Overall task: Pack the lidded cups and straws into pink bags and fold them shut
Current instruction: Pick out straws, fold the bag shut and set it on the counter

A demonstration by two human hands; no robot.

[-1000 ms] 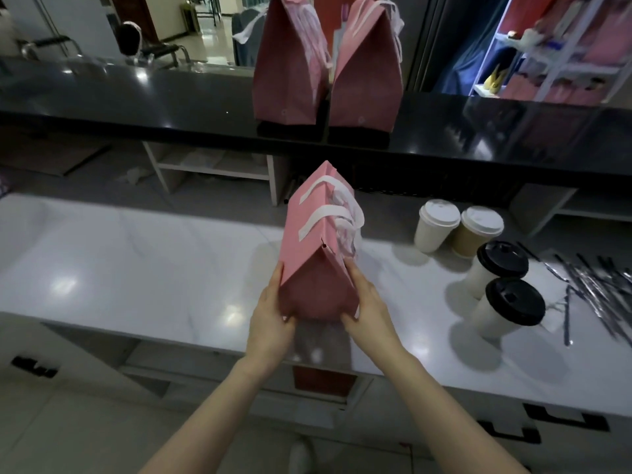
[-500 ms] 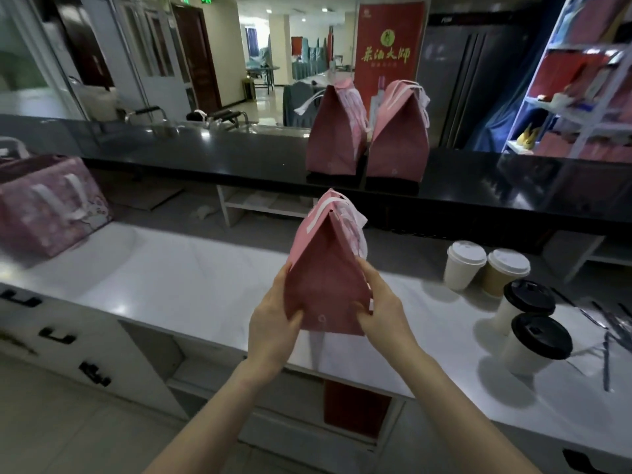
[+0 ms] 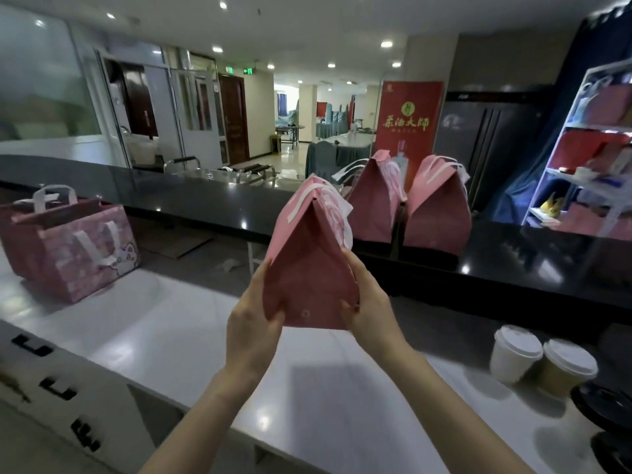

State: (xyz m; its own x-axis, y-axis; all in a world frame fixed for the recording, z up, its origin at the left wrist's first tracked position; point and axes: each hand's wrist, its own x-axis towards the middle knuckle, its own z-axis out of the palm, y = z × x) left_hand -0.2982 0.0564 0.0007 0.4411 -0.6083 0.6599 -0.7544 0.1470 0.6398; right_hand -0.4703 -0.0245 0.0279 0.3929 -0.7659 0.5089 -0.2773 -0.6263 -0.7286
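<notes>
a: recessed ceiling lights (image 3: pixel 386 44) light the room evenly, and the far hall glows brighter than the near side.
b: they glare as small white spots on the black counter (image 3: pixel 205 203) and as soft patches on the white counter (image 3: pixel 154 336).
a: a square shadow lies on the white counter beneath the pink bag (image 3: pixel 307 268).
b: the wide lens bends the edges. the shelf (image 3: pixel 581 172) at the right looks smeared, and the lidded cups (image 3: pixel 516 354) at the near right are soft.

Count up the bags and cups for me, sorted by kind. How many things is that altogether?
Plain pink bags: 3
Patterned pink tote: 1
White-lidded cups: 2
Black-lidded cups, cut off at the picture's edge: 2
Total: 8
</notes>
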